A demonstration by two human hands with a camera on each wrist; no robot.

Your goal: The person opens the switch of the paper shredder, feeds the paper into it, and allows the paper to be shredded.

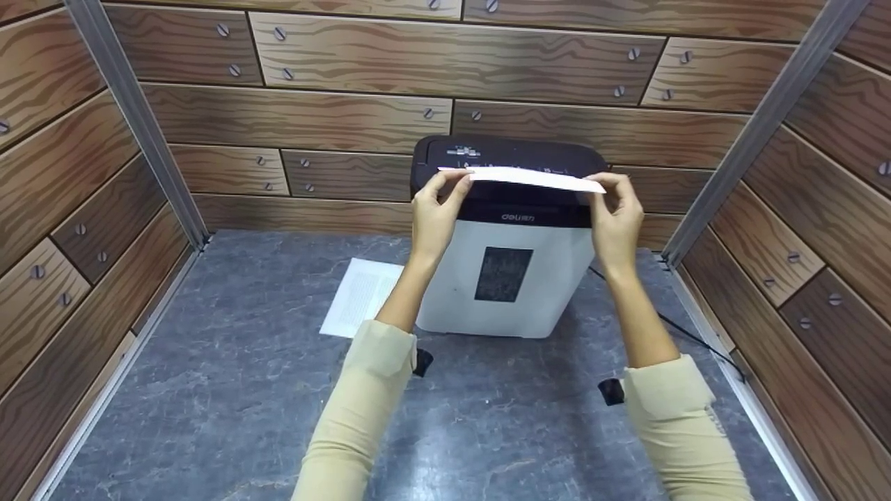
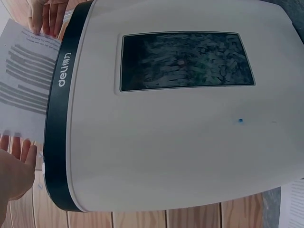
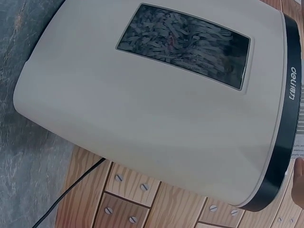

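A white paper shredder [image 1: 445, 278] with a black top [image 1: 445, 154] stands upright in front of me. Over that top, both hands hold one printed sheet of paper [image 1: 532, 177], seen nearly edge-on from the head. My left hand [image 1: 437, 226] pinches its left end between thumb and fingers. The right end is pinched by my right hand [image 1: 619, 226]. Lines of text show on the sheet [image 2: 28, 76] in the left wrist view, where its lower part passes behind the shredder's dark rim [image 2: 56, 118]. The feed slot is hidden.
Another printed sheet [image 1: 358, 296] lies on the grey marbled floor [image 1: 230, 390], left of the shredder. Paper shreds show through the front window [image 3: 187, 45]. A black cord [image 1: 696, 339] runs along the right side. Wood-patterned walls [image 1: 348, 118] enclose the space.
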